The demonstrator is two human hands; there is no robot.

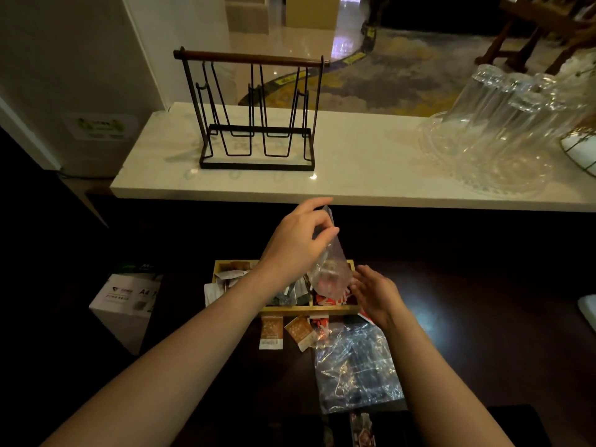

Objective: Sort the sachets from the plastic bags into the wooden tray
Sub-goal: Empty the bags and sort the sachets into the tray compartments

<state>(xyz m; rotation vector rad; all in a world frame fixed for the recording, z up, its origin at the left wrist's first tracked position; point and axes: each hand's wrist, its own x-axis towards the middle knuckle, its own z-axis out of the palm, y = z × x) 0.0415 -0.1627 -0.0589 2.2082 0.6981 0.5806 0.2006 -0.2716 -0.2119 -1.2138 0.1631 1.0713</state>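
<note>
Crumpled clear plastic bag (358,366) lies nearest; left hand (300,240) pinches an upended clear bag (330,269) over the wooden tray (283,309), open right hand (375,293) at its four o'clock.

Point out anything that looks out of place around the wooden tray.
Two orange sachets lie on the dark table in front of the wooden tray, not in it. A white sachet sticks out over the tray's left edge.

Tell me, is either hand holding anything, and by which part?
The left hand pinches a clear plastic bag by its upper end, so it hangs over the wooden tray. The right hand is open beside the bag, gripping nothing.
</note>
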